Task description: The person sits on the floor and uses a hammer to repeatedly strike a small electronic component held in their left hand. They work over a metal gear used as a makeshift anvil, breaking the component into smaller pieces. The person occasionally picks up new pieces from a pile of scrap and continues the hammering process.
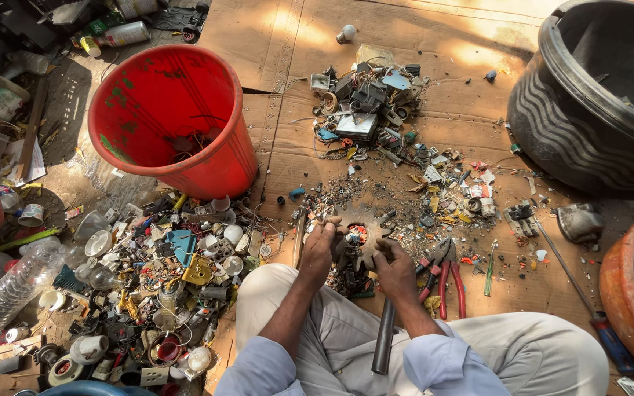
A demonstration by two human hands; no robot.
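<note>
I sit on cardboard with both hands over a rusty, toothed metal plate (362,222) littered with small fragments. My left hand (317,251) is closed on a small scrap piece at the plate's left edge; the piece is mostly hidden by my fingers. My right hand (396,270) is closed around the top of a dark metal bar (384,341), which runs down between my knees. A wooden-handled tool (299,240) lies just left of my left hand. Red-handled pliers (445,279) lie right of my right hand.
A red bucket (135,150) with bits of scrap stands at the upper left, a big black tub (552,117) at the upper right, an orange pot (618,293) at the right edge. Heaps of bulb parts and electronic scrap (148,293) lie left and ahead (365,110). A screwdriver (588,308) lies on the right.
</note>
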